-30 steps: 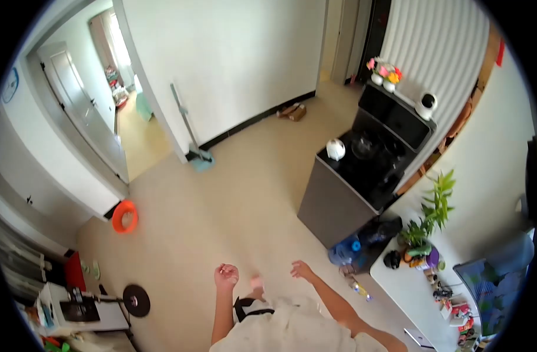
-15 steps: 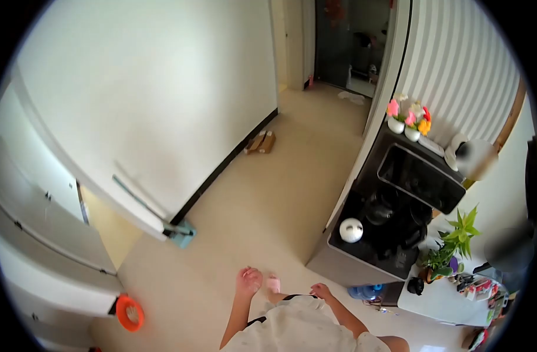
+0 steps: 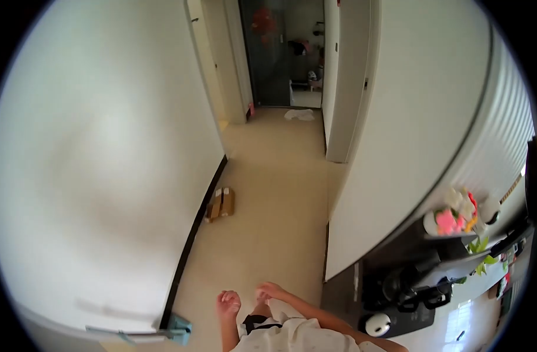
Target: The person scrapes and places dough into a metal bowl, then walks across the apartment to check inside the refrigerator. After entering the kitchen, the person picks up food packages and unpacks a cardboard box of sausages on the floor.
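Observation:
At the bottom of the view, my left hand (image 3: pixel 227 304) is raised in front of the body with its fingers curled in, and nothing shows in it. My right hand (image 3: pixel 270 291) hangs just to the right of it, fingers loosely bent inward and bare of any object. The two hands are apart and touch nothing. Below them are a white patterned garment (image 3: pixel 304 337) and part of a leg. Nearest on the right stands a dark cabinet (image 3: pixel 342 296) with a glass pot (image 3: pixel 393 287) and a white round object (image 3: pixel 377 324) on top.
Flattened brown cardboard boxes (image 3: pixel 221 203) lie by the left wall. A pale blue dustpan-like item (image 3: pixel 179 328) stands at the wall corner. Ahead, a white cloth (image 3: pixel 299 115) lies before a dark door (image 3: pixel 265 64). Flowers (image 3: pixel 450 222) stand on the right.
My view has turned right and moved forward into the hallway; the boxes and cabinet are closer. My right hand has swung in towards the left one. The orange ring is out of view.

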